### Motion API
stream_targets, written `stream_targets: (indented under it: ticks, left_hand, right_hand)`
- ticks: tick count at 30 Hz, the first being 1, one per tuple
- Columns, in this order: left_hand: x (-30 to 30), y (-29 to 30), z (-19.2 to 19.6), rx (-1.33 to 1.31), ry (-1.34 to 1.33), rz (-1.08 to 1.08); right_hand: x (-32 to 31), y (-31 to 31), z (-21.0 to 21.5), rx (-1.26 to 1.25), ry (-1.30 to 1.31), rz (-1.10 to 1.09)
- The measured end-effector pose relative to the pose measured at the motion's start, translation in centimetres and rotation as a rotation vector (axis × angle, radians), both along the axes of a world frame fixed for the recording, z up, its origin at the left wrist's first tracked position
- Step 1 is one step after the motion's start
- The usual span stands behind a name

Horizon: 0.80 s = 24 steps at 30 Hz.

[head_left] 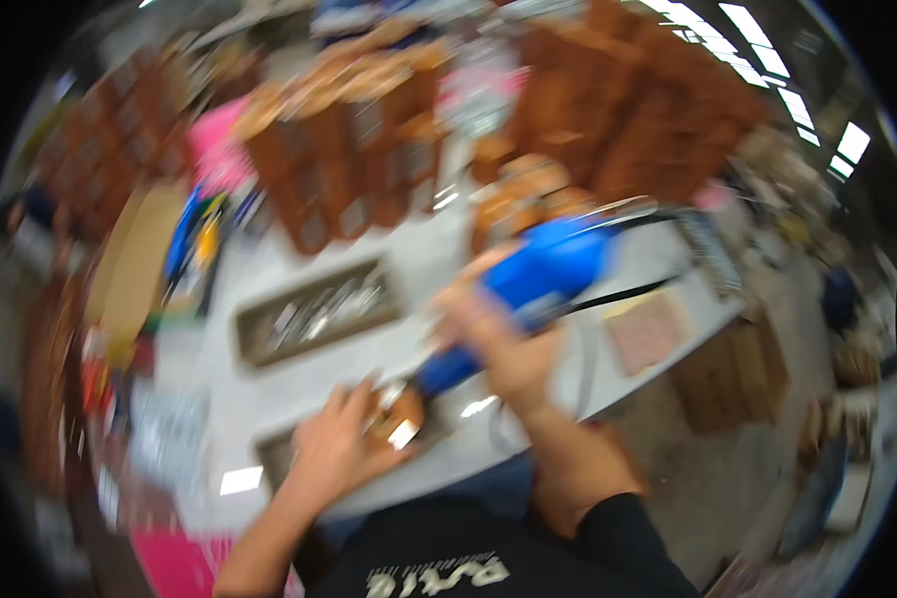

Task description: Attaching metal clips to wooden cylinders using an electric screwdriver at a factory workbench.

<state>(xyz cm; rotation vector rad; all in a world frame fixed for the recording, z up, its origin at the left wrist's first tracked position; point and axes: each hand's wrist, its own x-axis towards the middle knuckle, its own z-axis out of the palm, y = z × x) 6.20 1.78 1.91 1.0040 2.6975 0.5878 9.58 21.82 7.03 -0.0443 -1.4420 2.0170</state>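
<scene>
Blurred workshop: pale worktable, brown wooden racks behind, bright ceiling light panels.

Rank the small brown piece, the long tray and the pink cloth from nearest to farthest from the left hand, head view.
1. Small brown piece: under the left hand's fingers.
2. Long tray: just beyond, mid-table.
3. Pink cloth: far back, left.

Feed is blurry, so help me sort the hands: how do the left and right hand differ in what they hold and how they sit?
The left hand lies low near the table edge, fingers spread over a small brown piece; the right hand sits higher, wrapped around a blue handheld power tool. Both meet at the tool's tip.
</scene>
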Motion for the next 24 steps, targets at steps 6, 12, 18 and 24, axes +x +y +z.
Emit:
stream_targets:
  ticks: [6,12,18,24]
  left_hand:
    - [0.5,0.2,-1.0,0.162,0.154,-0.052]
    - [1.2,0.3,1.9,0.022,-0.079,0.03]
    - [0.7,-0.2,0.0,0.147,0.023,0.001]
    - [0.6,-0.4,-1.0,0.201,0.056,-0.003]
  right_hand:
    - [-1.4,-1.3,0.9,-0.1,0.07,0.21]
    - [-1.8,-2.4,1.6,-0.088,0.029,0.31]
    - [-2.4,-3.0,1.3,-0.052,0.012,0.314]
    - [-2.8,-3.3,1.4,-0.032,0.004,0.302]
